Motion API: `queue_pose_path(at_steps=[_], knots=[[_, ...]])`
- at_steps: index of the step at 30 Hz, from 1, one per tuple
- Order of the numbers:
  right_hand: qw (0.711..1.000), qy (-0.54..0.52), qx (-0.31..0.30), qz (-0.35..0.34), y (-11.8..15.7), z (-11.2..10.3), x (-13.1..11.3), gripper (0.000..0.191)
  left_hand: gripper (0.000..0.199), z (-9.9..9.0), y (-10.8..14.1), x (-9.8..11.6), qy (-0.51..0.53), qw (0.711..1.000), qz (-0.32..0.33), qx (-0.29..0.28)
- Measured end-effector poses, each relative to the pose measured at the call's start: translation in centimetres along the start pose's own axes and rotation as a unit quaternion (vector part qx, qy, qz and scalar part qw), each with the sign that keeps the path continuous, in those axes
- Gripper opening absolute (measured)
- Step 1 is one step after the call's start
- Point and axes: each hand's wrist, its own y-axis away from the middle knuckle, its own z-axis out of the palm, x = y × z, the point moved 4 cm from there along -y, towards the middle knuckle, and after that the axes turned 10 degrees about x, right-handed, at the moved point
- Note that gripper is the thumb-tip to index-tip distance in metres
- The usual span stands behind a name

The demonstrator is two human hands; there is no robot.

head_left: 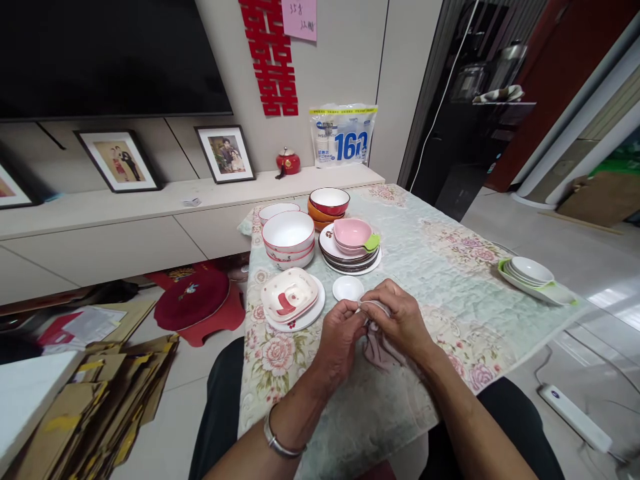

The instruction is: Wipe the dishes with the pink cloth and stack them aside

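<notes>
Over the near part of the table, my left hand [343, 333] and my right hand [397, 317] meet, both closed with fingers pinching. A greyish-pink cloth [383, 350] is bunched in them and hangs down to the tablecloth. Between my fingertips shows a pale curved edge; whether it is a dish rim or a cloth fold, I cannot tell. Just beyond my fingers sits a small white dish [349, 289]. Left of it, patterned square bowls [290, 293] rest on a white plate [314, 313].
Farther back stand white bowls [289, 233], red and orange bowls [329, 200], and stacked plates [350, 265] topped by a pink bowl [353, 233]. Small white dishes [531, 270] lie on a tray near the right edge. A red stool [200, 303] and flattened cardboard [100, 400] are at left.
</notes>
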Motion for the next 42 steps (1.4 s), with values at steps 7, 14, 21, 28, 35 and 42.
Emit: queue_pose_path(at_steps=[7, 14, 21, 28, 35, 42], knots=[[0.996, 0.002, 0.055, 0.071, -0.4, -0.7, 1.7, 0.011, 0.021, 0.1, 0.1, 0.0, 0.026, 0.999, -0.004, -0.019], [1.000, 0.011, 0.008, 0.010, -0.2, 0.0, 0.1, 0.009, 0.023, 0.0, 0.0, -0.1, 0.012, 1.000, -0.006, -0.012], [0.996, 0.006, 0.052, 0.067, -0.2, -0.2, 1.5, 0.010, 0.022, 0.0, 0.0, 0.0, 0.026, 1.000, -0.009, -0.008], [0.999, 0.002, 0.023, 0.031, -0.1, 0.3, 0.5, 0.009, 0.022, 0.2, 0.1, 0.0, -0.002, 1.000, 0.001, -0.016], [0.995, -0.006, 0.065, 0.080, -0.1, 0.0, 1.6, 0.011, 0.024, 0.0, 0.0, 0.0, 0.028, 0.999, 0.002, -0.014], [0.999, 0.014, 0.032, 0.027, -0.2, 0.1, 0.6, 0.009, 0.016, 0.1, 0.1, 0.0, -0.007, 1.000, -0.001, -0.015]])
